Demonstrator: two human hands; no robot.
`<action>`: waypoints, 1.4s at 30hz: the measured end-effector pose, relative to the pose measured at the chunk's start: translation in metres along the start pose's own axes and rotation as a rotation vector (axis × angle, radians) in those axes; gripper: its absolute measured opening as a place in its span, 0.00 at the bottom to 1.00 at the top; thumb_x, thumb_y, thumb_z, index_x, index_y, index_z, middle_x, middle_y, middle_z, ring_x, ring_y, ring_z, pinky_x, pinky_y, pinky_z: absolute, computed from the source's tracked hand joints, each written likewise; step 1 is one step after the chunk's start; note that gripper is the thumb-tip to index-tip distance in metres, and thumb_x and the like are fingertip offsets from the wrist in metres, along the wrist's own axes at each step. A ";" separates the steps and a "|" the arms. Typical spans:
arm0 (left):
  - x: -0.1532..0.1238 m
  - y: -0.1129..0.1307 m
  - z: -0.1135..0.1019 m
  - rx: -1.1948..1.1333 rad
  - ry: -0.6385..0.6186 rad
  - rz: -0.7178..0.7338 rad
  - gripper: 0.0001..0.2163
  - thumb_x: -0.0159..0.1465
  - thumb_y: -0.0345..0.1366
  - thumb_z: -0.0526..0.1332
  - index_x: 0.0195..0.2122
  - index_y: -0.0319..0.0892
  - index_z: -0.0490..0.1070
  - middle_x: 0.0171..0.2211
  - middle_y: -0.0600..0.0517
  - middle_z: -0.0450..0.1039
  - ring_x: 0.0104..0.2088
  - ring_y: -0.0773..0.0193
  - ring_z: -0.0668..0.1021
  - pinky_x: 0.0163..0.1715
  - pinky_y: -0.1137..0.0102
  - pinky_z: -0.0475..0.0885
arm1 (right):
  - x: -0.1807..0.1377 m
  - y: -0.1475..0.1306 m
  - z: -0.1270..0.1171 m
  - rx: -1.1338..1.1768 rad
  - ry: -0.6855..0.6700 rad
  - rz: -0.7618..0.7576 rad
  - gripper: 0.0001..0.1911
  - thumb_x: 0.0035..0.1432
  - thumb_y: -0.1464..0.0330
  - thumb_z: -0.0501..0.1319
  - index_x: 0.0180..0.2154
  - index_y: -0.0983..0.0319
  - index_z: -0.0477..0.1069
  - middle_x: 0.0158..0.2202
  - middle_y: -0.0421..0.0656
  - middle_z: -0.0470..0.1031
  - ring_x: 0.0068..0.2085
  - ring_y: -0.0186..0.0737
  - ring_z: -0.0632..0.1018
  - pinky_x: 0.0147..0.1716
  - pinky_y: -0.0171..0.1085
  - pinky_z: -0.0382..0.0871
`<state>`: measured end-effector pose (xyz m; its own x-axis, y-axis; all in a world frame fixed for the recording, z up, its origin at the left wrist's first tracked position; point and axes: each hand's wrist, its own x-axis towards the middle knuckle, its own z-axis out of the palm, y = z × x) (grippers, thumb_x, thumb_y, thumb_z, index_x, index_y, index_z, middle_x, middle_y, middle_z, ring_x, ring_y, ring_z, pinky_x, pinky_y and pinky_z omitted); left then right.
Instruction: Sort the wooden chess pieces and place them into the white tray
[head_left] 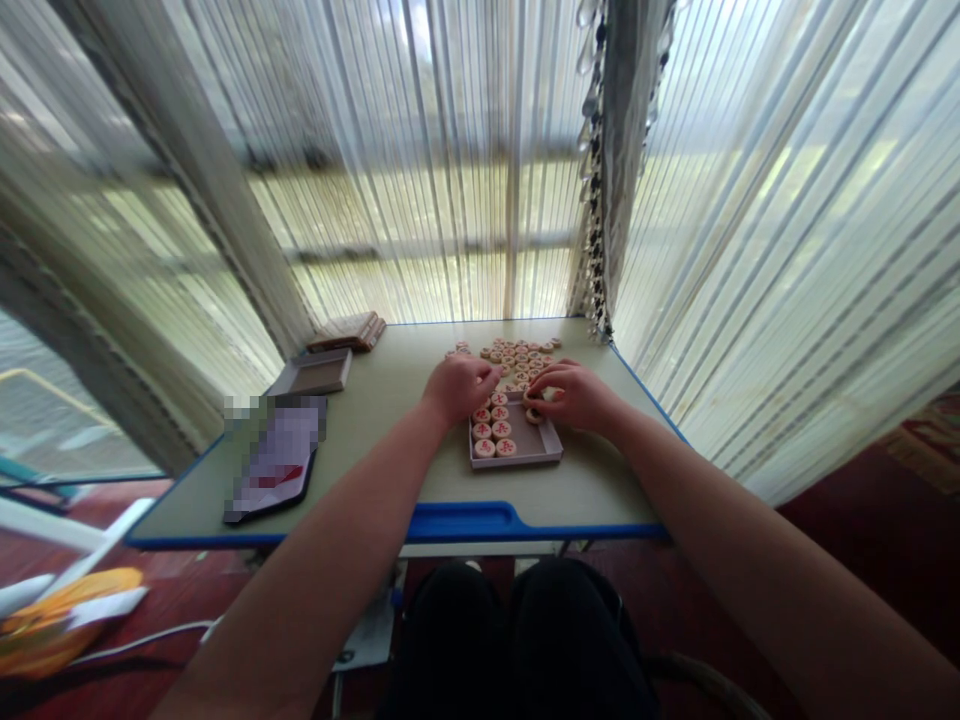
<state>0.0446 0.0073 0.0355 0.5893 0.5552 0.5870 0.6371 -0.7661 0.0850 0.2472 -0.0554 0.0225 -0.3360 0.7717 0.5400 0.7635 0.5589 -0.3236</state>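
Note:
A shallow grey box tray [534, 452] sits on the table in front of me, with several round wooden chess discs with red marks [493, 431] lined up in its left half. My left hand [457, 386] is curled over the tray's far left end, its fingers pinched at a disc. My right hand [576, 396] rests on the tray's far right side, fingers closed on a disc [533, 415]. Behind both hands lies a loose pile of similar discs [517, 357].
The table [390, 470] has a blue rim and a pen groove at its near edge. The tray's lid [315, 372] and a folded wooden board [349, 331] lie at the back left, a dark pouch [277, 465] nearer left. Sheer curtains [750, 250] hang close behind and right.

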 end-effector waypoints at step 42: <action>0.009 -0.038 0.037 -0.390 -0.089 -0.591 0.19 0.65 0.40 0.42 0.43 0.34 0.68 0.46 0.38 0.70 0.49 0.57 0.71 0.48 0.64 0.64 | -0.003 0.023 -0.002 -0.258 -0.001 0.282 0.11 0.52 0.70 0.56 0.33 0.60 0.78 0.37 0.44 0.77 0.39 0.41 0.75 0.45 0.39 0.65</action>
<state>0.0443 0.0530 0.0078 0.2487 0.9250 0.2872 0.6480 -0.3792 0.6606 0.2671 -0.0453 0.0146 -0.0935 0.8845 0.4571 0.9396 0.2303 -0.2534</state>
